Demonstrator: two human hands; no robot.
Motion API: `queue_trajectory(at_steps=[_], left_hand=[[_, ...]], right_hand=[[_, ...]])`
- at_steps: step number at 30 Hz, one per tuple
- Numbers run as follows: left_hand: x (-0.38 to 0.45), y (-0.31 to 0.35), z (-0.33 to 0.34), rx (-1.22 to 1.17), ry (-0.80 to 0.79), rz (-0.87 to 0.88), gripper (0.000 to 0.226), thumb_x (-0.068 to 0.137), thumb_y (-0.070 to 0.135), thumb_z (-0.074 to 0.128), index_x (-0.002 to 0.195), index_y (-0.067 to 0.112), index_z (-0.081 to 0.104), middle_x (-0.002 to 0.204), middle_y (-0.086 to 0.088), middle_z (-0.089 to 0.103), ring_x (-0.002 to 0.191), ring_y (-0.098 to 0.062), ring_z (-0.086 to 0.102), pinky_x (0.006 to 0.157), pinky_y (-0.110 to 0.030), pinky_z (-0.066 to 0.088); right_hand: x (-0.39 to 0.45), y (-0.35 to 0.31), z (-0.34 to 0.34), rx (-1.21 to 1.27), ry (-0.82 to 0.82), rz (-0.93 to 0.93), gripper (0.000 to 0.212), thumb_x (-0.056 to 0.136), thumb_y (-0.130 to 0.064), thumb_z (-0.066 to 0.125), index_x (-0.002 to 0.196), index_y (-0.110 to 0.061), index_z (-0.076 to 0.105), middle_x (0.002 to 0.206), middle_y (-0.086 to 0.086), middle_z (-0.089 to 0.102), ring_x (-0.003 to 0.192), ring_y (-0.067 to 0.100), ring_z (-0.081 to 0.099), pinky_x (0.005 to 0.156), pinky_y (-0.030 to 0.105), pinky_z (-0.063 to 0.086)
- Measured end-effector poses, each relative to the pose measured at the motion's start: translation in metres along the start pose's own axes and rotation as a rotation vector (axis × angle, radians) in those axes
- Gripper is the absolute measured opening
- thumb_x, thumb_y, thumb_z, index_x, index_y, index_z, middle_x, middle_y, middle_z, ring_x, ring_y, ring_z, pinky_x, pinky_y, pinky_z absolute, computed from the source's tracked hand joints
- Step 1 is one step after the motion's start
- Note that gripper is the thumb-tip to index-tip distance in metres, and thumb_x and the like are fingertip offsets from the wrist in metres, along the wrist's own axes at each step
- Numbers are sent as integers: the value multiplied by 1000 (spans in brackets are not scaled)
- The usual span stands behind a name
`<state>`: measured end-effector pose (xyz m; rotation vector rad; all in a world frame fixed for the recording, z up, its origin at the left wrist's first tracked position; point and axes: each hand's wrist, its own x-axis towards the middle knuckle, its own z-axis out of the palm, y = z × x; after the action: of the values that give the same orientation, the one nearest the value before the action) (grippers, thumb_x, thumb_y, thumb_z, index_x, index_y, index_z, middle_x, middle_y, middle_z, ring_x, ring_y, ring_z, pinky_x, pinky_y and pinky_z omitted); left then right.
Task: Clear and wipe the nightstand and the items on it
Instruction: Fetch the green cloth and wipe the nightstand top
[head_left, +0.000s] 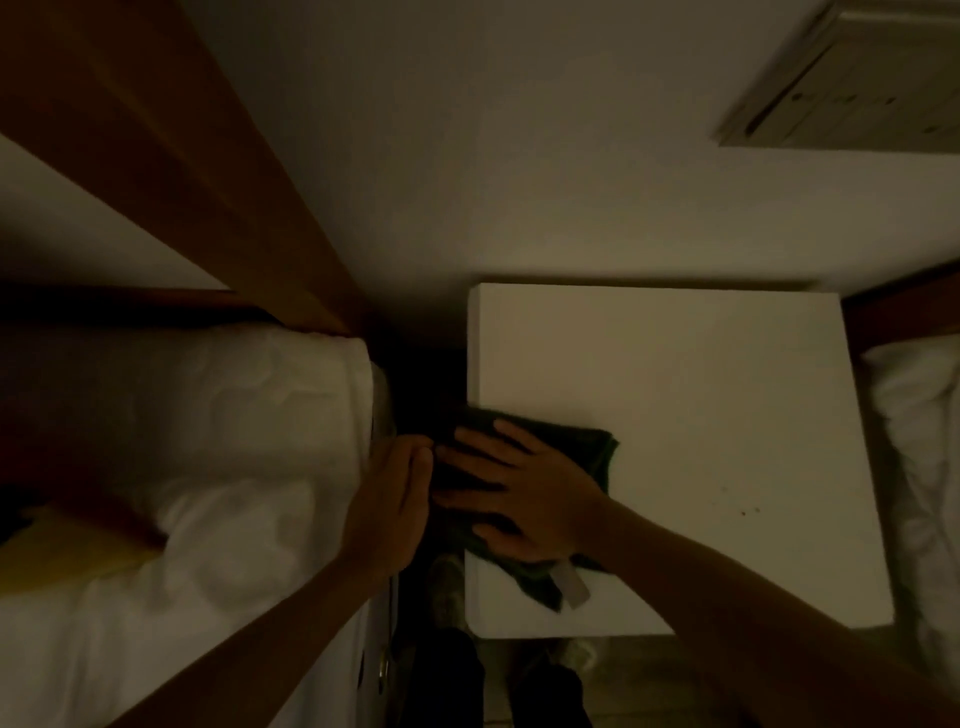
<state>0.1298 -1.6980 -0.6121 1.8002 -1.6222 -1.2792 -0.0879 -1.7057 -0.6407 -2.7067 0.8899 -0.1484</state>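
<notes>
While my right hand's fingers (467, 457) are lying spread flat on the dark cloth (587, 447), I am pressing it at the nightstand (701, 415) top's left front edge; it looks soft and limp, best held bunched. My left hand (387, 499), fingers straight, is hovering beside the bed (208, 441).

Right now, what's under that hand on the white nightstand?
A dark green cloth lies under the right hand, flat on the nightstand. Whatever is beneath the cloth is hidden.
</notes>
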Motion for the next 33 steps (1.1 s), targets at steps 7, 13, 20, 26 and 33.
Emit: queue_trajectory(at_steps=[7, 13, 20, 26, 33], left_hand=[[40, 34, 18, 84, 111, 125, 49, 101, 46, 26, 138, 19, 43, 138, -4, 47, 122, -17, 47, 102, -33, 41], [52, 59, 40, 465, -28, 371, 56, 105, 39, 20, 154, 12, 23, 163, -5, 20, 151, -21, 15, 120, -47, 23], [43, 66, 84, 639, -156, 425, 62, 103, 44, 8, 157, 13, 9, 166, -5, 2, 152, -18, -4, 124, -45, 5], [49, 80, 108, 576, -70, 392, 63, 102, 44, 8, 157, 12, 11, 166, -4, 6, 152, -15, -1, 124, -39, 3], [52, 74, 111, 478, 34, 398, 56, 105, 36, 13, 157, 15, 13, 165, -1, 10, 152, -10, 3, 124, -34, 4]], right_hand=[[46, 80, -28, -82, 35, 298, 54, 99, -53, 36, 152, -43, 35, 167, -3, 20, 156, 25, 8, 124, 53, 10], [33, 83, -26, -53, 192, 818, 56, 102, -56, 25, 156, -41, 25, 168, -1, 19, 155, 26, 10, 124, 53, 13], [-62, -1, -5, -17, 248, 1331, 64, 101, -57, 26, 160, -38, 12, 170, 3, 6, 156, 28, 0, 124, 54, 10], [-102, -101, 17, 48, 150, 1157, 63, 99, -58, 29, 158, -42, 15, 170, 0, 5, 156, 29, 5, 122, 56, 13], [-86, -45, 10, 88, 164, 795, 56, 99, -55, 36, 152, -38, 35, 169, -3, 12, 156, 26, 5, 123, 55, 11]])
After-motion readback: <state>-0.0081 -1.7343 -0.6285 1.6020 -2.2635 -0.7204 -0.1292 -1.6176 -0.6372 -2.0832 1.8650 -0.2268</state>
